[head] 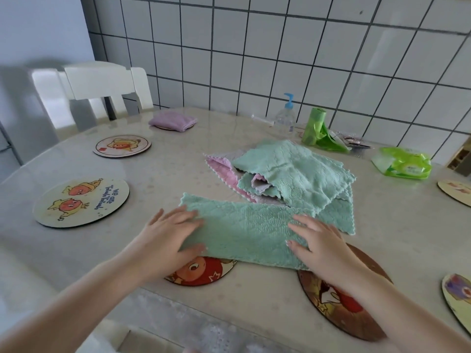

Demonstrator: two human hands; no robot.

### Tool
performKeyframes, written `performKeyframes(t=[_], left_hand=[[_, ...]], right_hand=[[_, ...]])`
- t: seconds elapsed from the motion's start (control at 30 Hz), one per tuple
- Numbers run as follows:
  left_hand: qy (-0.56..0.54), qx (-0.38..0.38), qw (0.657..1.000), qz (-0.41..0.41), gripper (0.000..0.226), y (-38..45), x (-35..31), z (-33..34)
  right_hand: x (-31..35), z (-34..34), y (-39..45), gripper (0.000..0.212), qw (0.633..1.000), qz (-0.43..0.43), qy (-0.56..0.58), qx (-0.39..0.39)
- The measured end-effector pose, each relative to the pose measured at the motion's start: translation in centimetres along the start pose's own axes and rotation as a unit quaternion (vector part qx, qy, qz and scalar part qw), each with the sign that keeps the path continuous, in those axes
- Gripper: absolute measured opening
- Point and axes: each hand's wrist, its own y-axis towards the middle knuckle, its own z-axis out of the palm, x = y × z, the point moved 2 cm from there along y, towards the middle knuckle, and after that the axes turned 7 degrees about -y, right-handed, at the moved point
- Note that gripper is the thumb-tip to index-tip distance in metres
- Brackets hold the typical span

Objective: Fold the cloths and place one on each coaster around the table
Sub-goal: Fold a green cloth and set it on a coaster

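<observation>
The left hand (171,234) lay flat, fingers spread toward two o'clock, on the folded green cloth's (244,231) nine-o'clock end. The right hand (317,239), fingers straight toward ten o'clock, pressed its three-o'clock end; thumbs lay at the near edge.

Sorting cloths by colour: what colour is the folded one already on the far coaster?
Light purple; the folded cloth shows best in the head view.

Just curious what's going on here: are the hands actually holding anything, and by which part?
Nothing is gripped. Both hands, left and right, lie flat on the ends of the folded green cloth, pressing it down.
</observation>
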Motion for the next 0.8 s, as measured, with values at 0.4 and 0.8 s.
performKeyframes(t=[0.4, 0.8], left_hand=[[-0.092, -0.082, 0.986, 0.108, 0.025, -0.3, -6.2, 2.1], [-0.058, -0.1, 0.986, 0.117, 0.012, -0.2, -6.4, 2.1]], right_hand=[[5.7, -0.7, 10.8, 0.025, 0.999, -0.021, 0.023, 0.027], [5.2, -1.4, 10.1, 0.011, 0.994, -0.069, 0.082, 0.017]])
